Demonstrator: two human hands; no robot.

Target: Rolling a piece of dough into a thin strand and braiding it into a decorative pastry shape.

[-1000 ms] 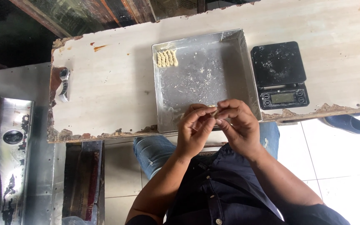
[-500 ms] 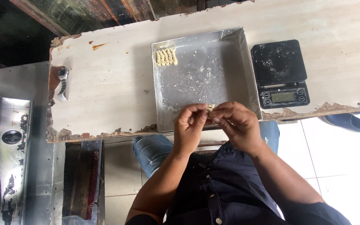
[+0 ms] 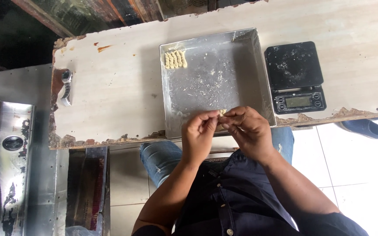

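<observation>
My left hand (image 3: 199, 134) and my right hand (image 3: 249, 130) meet over the near edge of a square metal tray (image 3: 241, 83). Between their fingertips they pinch a small pale twisted piece of dough (image 3: 222, 112). Both hands hold it together, fingers curled around it. In the tray's far left corner lies a short row of several finished twisted dough pieces (image 3: 175, 59). Flour and crumbs dust the tray floor.
A black digital kitchen scale (image 3: 295, 76) stands right of the tray on the worn pale tabletop (image 3: 110, 91). A wristwatch (image 3: 66, 87) lies at the table's left end. A steel counter (image 3: 14, 144) is to the left. A blue shoe (image 3: 364, 128) rests on white floor tiles.
Both hands have stayed at the tray's near edge, working the dough piece between the fingertips; they shifted slightly upward and the fingers turned. The tray and scale have not moved.
</observation>
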